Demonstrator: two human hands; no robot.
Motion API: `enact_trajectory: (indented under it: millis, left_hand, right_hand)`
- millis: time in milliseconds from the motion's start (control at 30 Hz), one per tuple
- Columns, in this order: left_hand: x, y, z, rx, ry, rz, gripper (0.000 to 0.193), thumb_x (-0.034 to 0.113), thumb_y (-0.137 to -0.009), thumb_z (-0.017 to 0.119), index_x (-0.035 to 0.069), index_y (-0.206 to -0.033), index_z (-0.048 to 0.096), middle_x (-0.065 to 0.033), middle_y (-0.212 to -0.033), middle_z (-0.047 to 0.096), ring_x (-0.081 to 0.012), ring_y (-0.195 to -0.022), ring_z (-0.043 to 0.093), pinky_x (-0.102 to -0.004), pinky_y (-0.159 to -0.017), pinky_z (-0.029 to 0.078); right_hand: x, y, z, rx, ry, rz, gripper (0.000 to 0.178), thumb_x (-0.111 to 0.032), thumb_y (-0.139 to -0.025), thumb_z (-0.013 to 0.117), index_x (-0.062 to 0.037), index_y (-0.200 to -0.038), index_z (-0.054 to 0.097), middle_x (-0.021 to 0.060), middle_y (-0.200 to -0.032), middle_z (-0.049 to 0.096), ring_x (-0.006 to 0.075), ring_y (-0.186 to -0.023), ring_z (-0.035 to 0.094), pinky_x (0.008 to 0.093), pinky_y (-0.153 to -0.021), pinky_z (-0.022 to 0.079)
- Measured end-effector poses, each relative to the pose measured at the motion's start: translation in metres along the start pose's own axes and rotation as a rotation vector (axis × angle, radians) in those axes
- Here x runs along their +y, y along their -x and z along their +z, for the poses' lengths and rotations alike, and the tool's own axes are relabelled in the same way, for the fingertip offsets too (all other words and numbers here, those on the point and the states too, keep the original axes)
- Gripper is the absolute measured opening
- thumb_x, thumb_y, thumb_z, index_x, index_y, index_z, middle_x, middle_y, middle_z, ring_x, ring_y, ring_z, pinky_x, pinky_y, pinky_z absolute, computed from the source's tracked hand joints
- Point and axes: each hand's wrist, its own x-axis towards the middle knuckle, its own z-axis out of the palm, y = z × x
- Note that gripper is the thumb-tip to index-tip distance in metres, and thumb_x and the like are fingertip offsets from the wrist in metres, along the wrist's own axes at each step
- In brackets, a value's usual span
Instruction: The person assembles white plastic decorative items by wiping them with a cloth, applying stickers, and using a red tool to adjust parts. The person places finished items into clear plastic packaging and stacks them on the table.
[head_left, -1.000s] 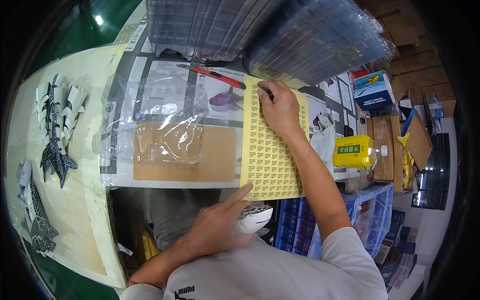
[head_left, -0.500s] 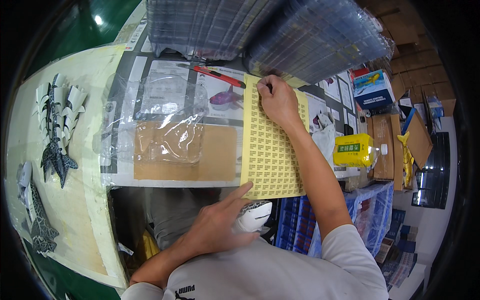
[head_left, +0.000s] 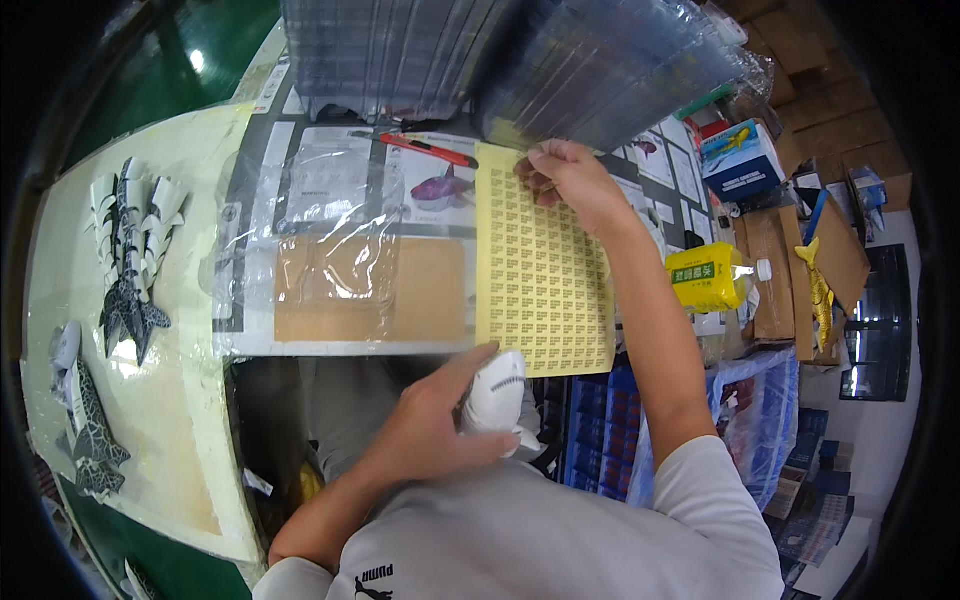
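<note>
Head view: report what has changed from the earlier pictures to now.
The left hand has turned the toy shark: its snout swung from pointing right to pointing away from the person, showing more white. The right hand shifted slightly right over the yellow label sheet, its fingers less curled; whether they pinch anything is unclear. The left hand's hold, red cutter and yellow bottle stayed.

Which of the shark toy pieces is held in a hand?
The white toothed head, in the left hand; the patterned tail pieces lie on the pale table.
</note>
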Motion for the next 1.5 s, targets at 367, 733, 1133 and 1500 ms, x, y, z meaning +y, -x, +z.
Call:
enact_trajectory:
  millis: [367,733,1133,1500]
  left_hand:
    - [0.012,0.010,-0.013,0.136,0.271,-0.070,0.056,0.018,-0.085,0.087,-0.004,-0.131,0.063,-0.0098,-0.115,0.072,-0.0158,-0.104,0.067,-0.0349,-0.092,0.055]
    - [0.022,0.032,-0.001,0.237,0.164,-0.122,0.059,0.019,-0.083,0.088,-0.004,-0.131,0.063,-0.0115,-0.116,0.072,-0.0166,-0.104,0.068,-0.0350,-0.091,0.056]
    - [0.028,0.037,0.006,0.245,0.117,-0.133,0.058,0.020,-0.083,0.087,-0.004,-0.131,0.063,-0.0131,-0.116,0.072,-0.0177,-0.105,0.068,-0.0354,-0.092,0.056]
    - [0.036,0.042,0.003,0.213,0.015,-0.135,0.055,0.018,-0.084,0.084,-0.004,-0.131,0.063,-0.0117,-0.115,0.074,-0.0185,-0.105,0.070,-0.0353,-0.092,0.056]
  right_hand:
    - [-0.007,0.164,0.032,-0.567,-0.181,-0.250,0.029,-0.025,-0.107,0.061,-0.0003,-0.119,0.067,0.0058,-0.117,0.069,0.0109,-0.094,0.062,0.0296,-0.075,0.056]
    - [0.005,0.181,0.048,-0.550,-0.097,-0.361,0.029,-0.021,-0.103,0.061,0.0046,-0.114,0.070,0.0090,-0.094,0.071,0.0140,-0.085,0.064,0.0329,-0.075,0.053]
    - [0.006,0.201,0.052,-0.451,-0.003,-0.363,0.015,-0.013,-0.106,0.062,0.0007,-0.111,0.065,0.0002,-0.096,0.064,0.0047,-0.084,0.056,0.0229,-0.073,0.048]
    - [0.016,0.190,0.075,-0.404,-0.321,-0.301,0.032,-0.016,-0.098,0.075,0.0034,-0.119,0.061,0.0076,-0.093,0.069,0.0087,-0.072,0.065,0.0250,-0.061,0.054]
